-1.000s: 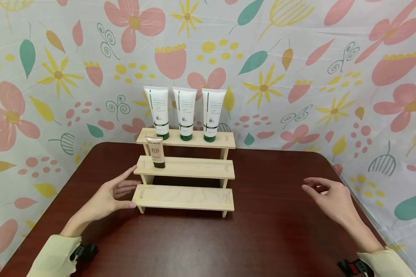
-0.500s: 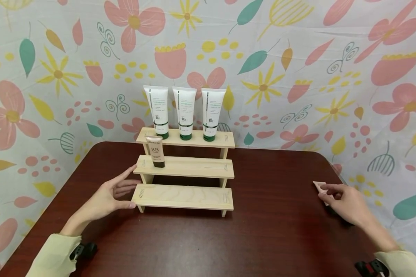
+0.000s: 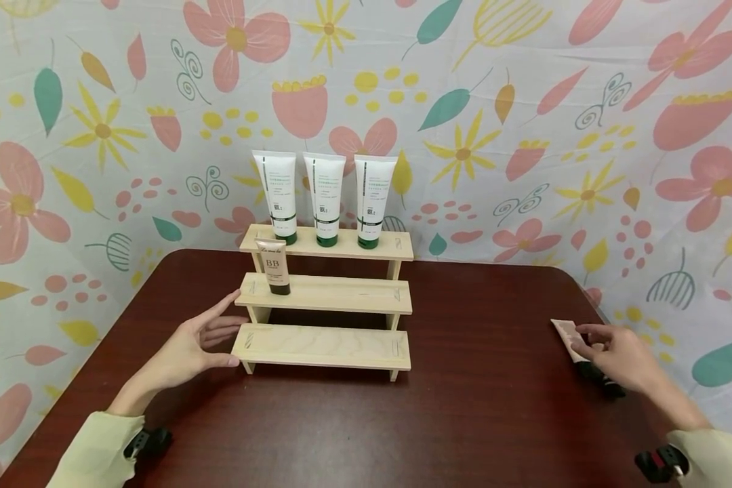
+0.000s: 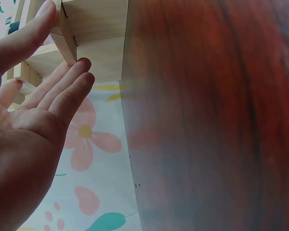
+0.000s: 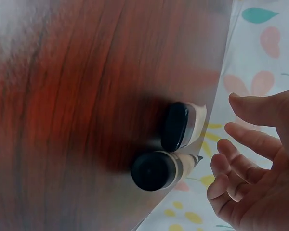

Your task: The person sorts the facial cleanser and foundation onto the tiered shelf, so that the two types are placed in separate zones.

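Note:
My left hand (image 3: 179, 349) is at the left end of a three-step wooden display stand (image 3: 323, 347). Its fairly straight fingers and thumb touch the ends of the lower and middle steps. At the table's right side, my right hand (image 3: 619, 359) hovers over a beige tube (image 3: 567, 335) with a black cap. In the right wrist view its loosely bent fingers hold nothing. That view also shows the tube's oval black cap (image 5: 175, 126) and, beside it, a second item with a round black cap (image 5: 153, 171). The hand partly hides the second item in the head view.
Three white tubes with green caps (image 3: 327, 200) stand on the top step. A small BB cream tube (image 3: 273, 266) stands at the middle step's left end. The dark red wooden table (image 3: 476, 407) meets a flower-patterned cloth (image 3: 494, 149) behind and at the sides.
My right hand has moved right and a little toward me, bringing the beige tube and black caps into view. Its fingers have come off the tube. The left hand stays at the stand.

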`<state>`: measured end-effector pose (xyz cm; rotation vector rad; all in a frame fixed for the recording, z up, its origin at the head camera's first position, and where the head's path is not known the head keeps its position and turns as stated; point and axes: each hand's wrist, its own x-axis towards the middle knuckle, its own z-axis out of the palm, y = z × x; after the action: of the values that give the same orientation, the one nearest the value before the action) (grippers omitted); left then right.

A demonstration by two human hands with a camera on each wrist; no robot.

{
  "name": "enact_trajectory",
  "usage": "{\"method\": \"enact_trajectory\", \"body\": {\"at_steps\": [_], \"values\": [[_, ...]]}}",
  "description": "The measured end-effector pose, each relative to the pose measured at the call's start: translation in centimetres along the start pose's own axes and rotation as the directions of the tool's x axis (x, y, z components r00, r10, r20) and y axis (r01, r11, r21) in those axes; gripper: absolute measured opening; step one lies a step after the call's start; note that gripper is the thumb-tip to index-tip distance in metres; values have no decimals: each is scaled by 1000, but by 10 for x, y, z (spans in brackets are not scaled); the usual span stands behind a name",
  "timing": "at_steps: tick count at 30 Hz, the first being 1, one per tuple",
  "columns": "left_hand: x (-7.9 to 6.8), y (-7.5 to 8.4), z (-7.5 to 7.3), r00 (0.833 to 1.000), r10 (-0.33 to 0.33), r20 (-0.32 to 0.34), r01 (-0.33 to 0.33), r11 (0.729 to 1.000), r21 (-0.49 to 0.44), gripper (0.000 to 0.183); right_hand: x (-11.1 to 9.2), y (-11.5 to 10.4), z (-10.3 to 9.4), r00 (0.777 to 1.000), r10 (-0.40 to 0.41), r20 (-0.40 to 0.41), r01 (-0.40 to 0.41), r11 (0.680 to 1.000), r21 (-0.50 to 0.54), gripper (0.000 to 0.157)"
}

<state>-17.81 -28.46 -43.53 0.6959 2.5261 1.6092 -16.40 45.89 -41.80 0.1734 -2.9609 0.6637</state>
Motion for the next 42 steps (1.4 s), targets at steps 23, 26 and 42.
{"method": "enact_trajectory", "body": {"at_steps": [23,26,42], "values": [[-1,-3,0,1000,-6,4,6,1000,-2,114,9,27,10,998,-9,59,11,999,-42,44],[-1,-3,0,1000,-8,1,8,1000,1,114,10,26,12,999,-14,47,16,999,-28,43],[-1,-5,0,1000,7,-2,-7,1000,-2,113,11,-11,23,992,-67,103,67,998,-1,39]]}}
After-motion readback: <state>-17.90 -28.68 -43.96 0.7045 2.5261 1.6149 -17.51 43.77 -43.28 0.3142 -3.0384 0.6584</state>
